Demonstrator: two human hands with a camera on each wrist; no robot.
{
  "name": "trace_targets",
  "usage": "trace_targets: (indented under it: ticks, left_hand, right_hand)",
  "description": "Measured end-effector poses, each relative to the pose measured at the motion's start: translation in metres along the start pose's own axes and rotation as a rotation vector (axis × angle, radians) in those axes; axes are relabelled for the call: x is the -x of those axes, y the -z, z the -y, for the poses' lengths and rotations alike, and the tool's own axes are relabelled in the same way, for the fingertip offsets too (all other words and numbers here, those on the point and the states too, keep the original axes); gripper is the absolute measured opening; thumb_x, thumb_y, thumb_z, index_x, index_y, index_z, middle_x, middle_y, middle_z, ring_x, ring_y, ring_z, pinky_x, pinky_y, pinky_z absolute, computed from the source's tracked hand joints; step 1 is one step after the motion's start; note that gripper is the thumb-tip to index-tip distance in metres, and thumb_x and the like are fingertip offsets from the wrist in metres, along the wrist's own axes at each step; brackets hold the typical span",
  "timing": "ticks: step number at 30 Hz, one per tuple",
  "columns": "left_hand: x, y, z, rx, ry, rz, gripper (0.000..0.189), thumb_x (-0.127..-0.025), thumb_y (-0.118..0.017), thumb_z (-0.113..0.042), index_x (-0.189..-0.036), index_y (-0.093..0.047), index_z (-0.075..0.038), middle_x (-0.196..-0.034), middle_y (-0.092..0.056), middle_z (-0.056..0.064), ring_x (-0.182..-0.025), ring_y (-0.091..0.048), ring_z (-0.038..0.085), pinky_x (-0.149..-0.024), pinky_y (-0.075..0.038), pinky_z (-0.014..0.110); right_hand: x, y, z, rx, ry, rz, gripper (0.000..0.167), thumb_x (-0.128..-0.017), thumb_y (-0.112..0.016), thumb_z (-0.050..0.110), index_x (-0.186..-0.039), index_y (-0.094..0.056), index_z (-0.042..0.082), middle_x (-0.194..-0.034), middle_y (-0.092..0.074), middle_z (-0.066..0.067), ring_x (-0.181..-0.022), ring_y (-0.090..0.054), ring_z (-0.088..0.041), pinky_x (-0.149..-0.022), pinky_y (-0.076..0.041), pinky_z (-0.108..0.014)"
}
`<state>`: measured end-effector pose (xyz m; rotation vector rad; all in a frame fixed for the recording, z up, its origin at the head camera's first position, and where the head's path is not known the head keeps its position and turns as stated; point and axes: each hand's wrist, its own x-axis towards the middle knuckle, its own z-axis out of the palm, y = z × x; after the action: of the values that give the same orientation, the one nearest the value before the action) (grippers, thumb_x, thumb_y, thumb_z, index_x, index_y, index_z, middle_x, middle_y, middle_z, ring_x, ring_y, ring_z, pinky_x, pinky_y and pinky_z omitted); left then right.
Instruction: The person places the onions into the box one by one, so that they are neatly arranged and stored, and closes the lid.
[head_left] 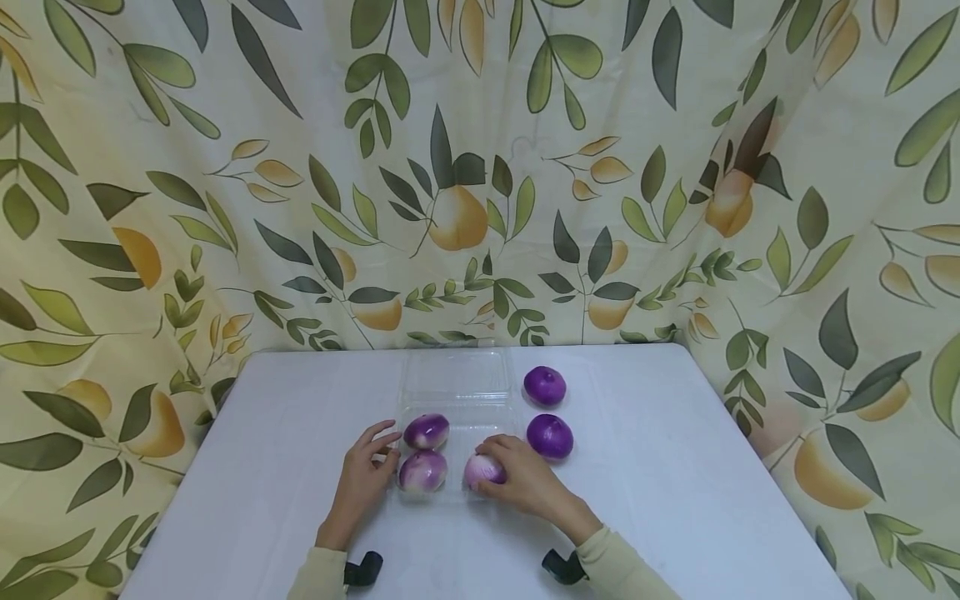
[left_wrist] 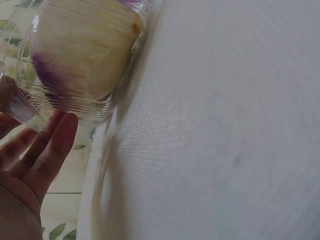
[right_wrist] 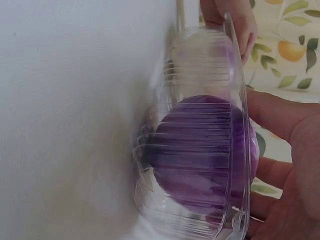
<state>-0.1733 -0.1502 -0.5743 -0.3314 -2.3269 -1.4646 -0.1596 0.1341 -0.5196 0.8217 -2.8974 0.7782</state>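
A clear plastic clamshell container (head_left: 457,367) lies with its lid folded back. Two purple-and-white onions (head_left: 423,472) sit one behind the other in its left half. My left hand (head_left: 364,467) rests at the container's left side, fingers fairly straight; in the left wrist view its fingertips (left_wrist: 67,125) are right at the ribbed wall. In the front right of the container, my right hand (head_left: 527,478) grips another onion (head_left: 480,473) from above. Through the clear wall in the right wrist view, this onion (right_wrist: 195,155) looks deep purple, with fingers curled round its top.
Two deep purple onions (head_left: 545,386) (head_left: 550,437) stand on the white table (head_left: 660,500), just right of the container. Dark wrist straps (head_left: 364,569) (head_left: 562,567) show near both sleeves. A leaf-and-fruit patterned curtain (head_left: 480,275) hangs behind the table's far edge.
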Motion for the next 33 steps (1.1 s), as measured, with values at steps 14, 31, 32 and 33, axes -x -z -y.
trace_targets:
  ticks: [14,31,32,33]
  left_hand:
    - [0.0,-0.002,-0.002,-0.018,-0.009,-0.022,0.025,-0.082,-0.066,0.009,-0.106,-0.072,0.004,-0.129,-0.063,0.014,-0.078,-0.068,0.009,-0.058,-0.057,0.017]
    - [-0.006,-0.006,-0.001,-0.082,-0.007,-0.075,0.025,-0.081,-0.065,0.007,-0.104,-0.074,0.002,-0.125,-0.065,0.013,-0.076,-0.068,0.011,-0.058,-0.056,0.018]
    - [-0.007,-0.006,-0.001,-0.085,-0.005,-0.077,0.024,-0.081,-0.065,0.007,-0.104,-0.074,0.002,-0.125,-0.066,0.012,-0.076,-0.068,0.011,-0.059,-0.056,0.018]
    - [-0.007,-0.007,-0.001,-0.086,-0.003,-0.079,0.025,-0.082,-0.065,0.007,-0.104,-0.074,0.002,-0.125,-0.066,0.012,-0.076,-0.068,0.011,-0.059,-0.057,0.018]
  right_hand:
    - [0.003,0.008,0.002,-0.09,-0.023,-0.096,0.037,-0.084,-0.074,0.027,-0.119,-0.066,0.016,-0.125,-0.064,-0.002,-0.122,-0.058,-0.025,-0.106,-0.047,-0.045]
    - [0.004,0.028,-0.007,-0.109,-0.092,-0.166,0.035,-0.087,-0.073,0.024,-0.12,-0.066,0.014,-0.128,-0.063,-0.003,-0.125,-0.056,-0.026,-0.106,-0.048,-0.046]
    - [0.004,0.03,-0.008,-0.107,-0.101,-0.167,0.035,-0.087,-0.073,0.025,-0.12,-0.066,0.015,-0.128,-0.062,-0.003,-0.126,-0.056,-0.026,-0.107,-0.048,-0.045]
    - [0.004,0.032,-0.009,-0.112,-0.109,-0.167,0.035,-0.087,-0.073,0.025,-0.12,-0.066,0.015,-0.129,-0.062,-0.003,-0.126,-0.055,-0.026,-0.107,-0.047,-0.046]
